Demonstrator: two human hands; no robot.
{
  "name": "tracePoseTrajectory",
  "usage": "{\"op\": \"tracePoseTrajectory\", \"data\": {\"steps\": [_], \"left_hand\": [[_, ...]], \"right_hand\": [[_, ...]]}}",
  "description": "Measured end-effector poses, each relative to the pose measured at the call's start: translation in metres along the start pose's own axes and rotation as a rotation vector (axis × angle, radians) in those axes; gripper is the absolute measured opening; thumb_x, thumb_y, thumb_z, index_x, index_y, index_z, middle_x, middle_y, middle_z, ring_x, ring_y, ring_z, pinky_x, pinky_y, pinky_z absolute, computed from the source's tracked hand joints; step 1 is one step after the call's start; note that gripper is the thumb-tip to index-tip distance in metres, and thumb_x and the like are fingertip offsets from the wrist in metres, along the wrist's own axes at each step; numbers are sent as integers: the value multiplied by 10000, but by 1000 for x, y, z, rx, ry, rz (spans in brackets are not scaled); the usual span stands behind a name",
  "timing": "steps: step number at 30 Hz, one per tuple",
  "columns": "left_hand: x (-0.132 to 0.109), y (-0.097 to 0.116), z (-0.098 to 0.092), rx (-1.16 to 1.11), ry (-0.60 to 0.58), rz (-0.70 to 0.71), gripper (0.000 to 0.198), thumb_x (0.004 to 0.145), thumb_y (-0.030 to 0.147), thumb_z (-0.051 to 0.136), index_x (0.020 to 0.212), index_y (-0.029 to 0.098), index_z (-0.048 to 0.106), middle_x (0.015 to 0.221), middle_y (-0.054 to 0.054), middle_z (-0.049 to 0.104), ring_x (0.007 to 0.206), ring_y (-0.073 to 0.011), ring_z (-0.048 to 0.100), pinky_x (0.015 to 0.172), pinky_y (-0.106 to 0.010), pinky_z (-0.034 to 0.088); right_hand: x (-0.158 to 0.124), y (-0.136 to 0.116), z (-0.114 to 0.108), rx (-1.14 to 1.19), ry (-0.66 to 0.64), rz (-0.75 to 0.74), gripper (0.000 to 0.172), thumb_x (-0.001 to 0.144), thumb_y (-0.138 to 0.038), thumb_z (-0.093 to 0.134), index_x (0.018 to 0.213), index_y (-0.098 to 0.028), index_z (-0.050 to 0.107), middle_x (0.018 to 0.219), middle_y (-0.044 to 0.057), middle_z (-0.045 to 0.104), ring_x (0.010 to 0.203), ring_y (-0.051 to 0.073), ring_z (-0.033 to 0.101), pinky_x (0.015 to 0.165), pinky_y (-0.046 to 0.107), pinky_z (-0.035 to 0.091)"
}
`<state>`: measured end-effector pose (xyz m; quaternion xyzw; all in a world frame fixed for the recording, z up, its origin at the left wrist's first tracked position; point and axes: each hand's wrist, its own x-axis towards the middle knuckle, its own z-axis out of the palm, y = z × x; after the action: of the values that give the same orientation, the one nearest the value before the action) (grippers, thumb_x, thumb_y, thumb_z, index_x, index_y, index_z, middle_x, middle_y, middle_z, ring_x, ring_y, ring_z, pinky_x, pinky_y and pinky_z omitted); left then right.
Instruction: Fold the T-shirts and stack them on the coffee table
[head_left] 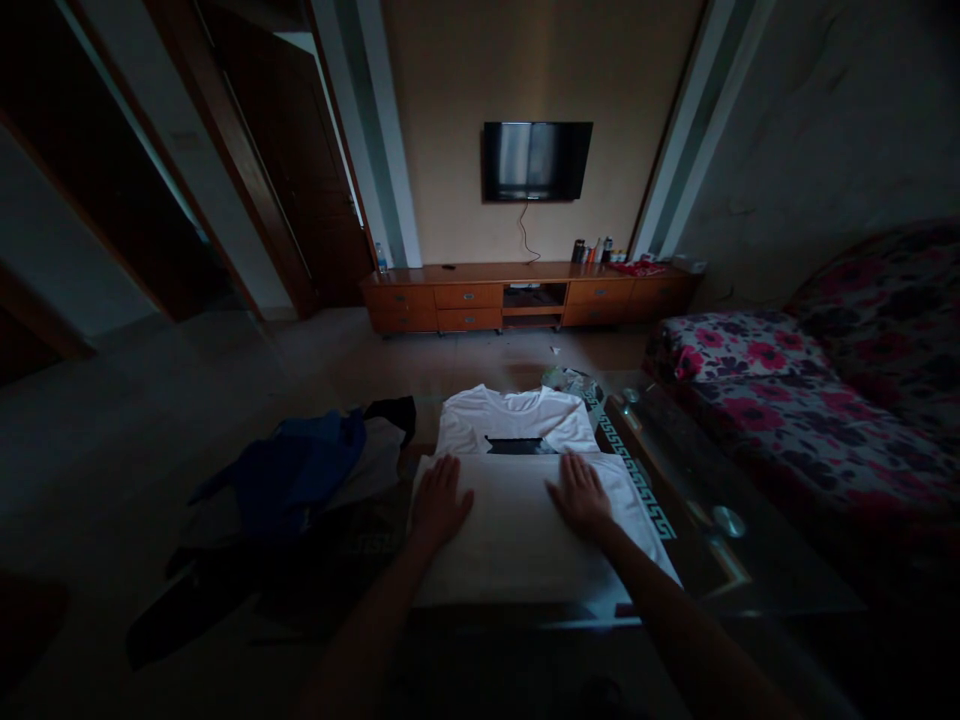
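A white T-shirt [495,530] with a dark print lies on the glass table [780,560], its collar at the far side and its lower part folded up over the body. My left hand [441,500] rests flat on the left side of the folded part, fingers spread a little. On the right side of the same fold lies my right hand [583,498], palm down with its fingers extended. Neither hand grips anything.
Blue and dark clothes [300,470] are heaped left of the shirt. A flowered sofa [780,380] stands on the right. Beyond the table are a long wooden cabinet [469,296] and a wall-mounted television [536,160]. A clear bag [574,380] lies behind the shirt's collar.
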<state>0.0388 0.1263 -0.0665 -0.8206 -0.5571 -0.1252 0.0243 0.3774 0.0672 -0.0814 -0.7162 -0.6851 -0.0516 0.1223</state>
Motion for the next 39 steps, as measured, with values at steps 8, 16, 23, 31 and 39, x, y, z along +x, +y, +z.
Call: {"op": "tracePoseTrajectory", "data": {"steps": [8,16,23,31,39], "left_hand": [[1,-45,-2,11,-8,-83,702,948,441,409,1544,81,322,1629,-174,320,1528,-285,245,1215,-445,239],[-20,-37,-4,-5,37,-92,685,924,420,461,1532,125,347,1632,-162,320,1523,-300,248,1219,-465,223],[-42,-31,-19,14,-29,-188,775,916,489,459,1558,95,277,1629,-189,312,1515,-304,271,1235,-460,176],[-49,-25,-26,38,-27,-223,727,924,478,462,1536,100,356,1639,-182,290,1534,-323,214,1240,-458,162],[-46,-23,-33,51,-44,-207,741,913,482,456,1536,97,342,1626,-179,324,1510,-297,273,1232,-479,157]], "right_hand": [[-12,91,-4,-59,-54,161,842,983,-613,178,1568,-21,302,1636,185,271,1528,301,224,1233,457,209],[-29,89,1,-52,-13,144,852,976,-635,188,1567,-35,310,1644,175,254,1537,291,195,1241,449,189],[-44,103,-8,-46,-72,107,859,965,-669,194,1581,-79,300,1655,149,231,1533,287,216,1224,466,239],[-57,89,-21,-48,-12,106,788,968,-612,243,1594,-136,282,1624,146,324,1514,331,257,1216,551,218],[-57,90,-17,-68,4,112,793,960,-613,227,1582,-127,300,1614,169,340,1508,338,264,1210,559,201]]}}
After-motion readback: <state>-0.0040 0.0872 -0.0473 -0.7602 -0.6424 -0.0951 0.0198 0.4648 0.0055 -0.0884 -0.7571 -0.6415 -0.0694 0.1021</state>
